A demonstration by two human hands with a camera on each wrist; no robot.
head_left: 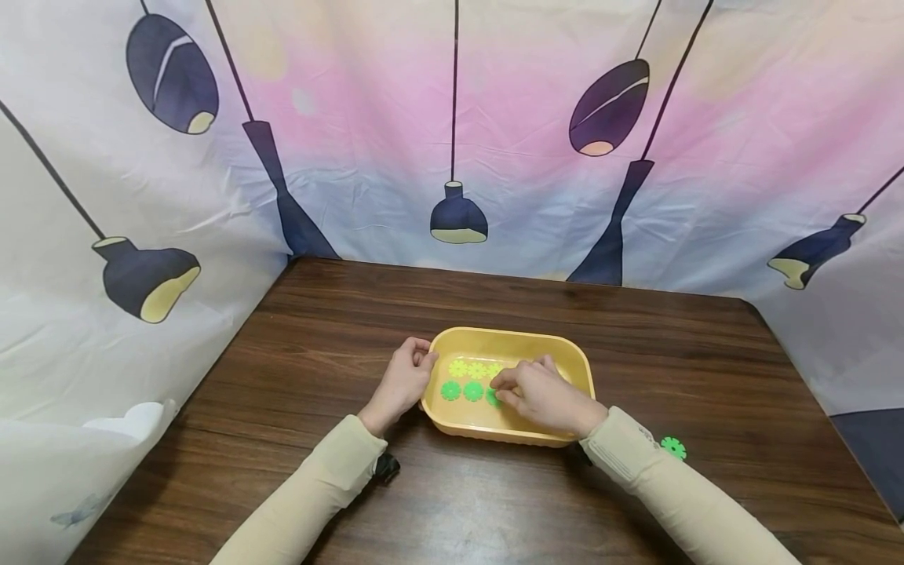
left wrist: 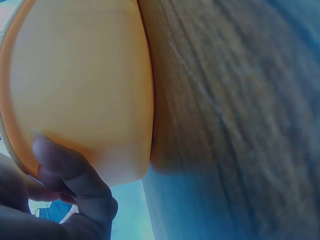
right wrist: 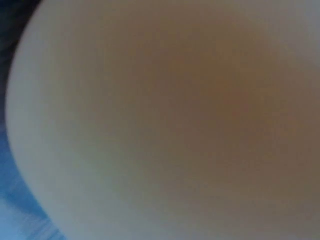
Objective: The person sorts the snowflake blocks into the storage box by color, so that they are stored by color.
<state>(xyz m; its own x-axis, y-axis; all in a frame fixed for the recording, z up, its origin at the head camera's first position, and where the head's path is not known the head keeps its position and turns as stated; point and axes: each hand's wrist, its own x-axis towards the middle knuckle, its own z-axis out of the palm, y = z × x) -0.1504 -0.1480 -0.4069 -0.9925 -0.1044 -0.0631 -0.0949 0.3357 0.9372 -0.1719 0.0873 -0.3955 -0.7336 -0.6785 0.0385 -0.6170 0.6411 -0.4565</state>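
Observation:
A yellow plastic tray [head_left: 504, 333] stands on the brown table. Its left end is gripped by my left hand [head_left: 406, 379]; in the left wrist view a finger of that hand [left wrist: 75, 175] bends against the tray's outer wall [left wrist: 82, 90]. Inside lie a row of yellow snowflake discs [head_left: 477, 370] and, nearer me, a row of green snowflake discs [head_left: 473, 391]. My right hand [head_left: 540, 395] reaches in over the right side, its fingertips pinching the rightmost green snowflake disc [head_left: 491, 398], which they partly cover. The right wrist view is a close, blurred surface.
Another green snowflake disc [head_left: 673, 448] lies on the table [head_left: 734, 377] to the right, beside my right sleeve [head_left: 678, 486]. Behind the table hangs a cloth [head_left: 381, 157] printed with lamps.

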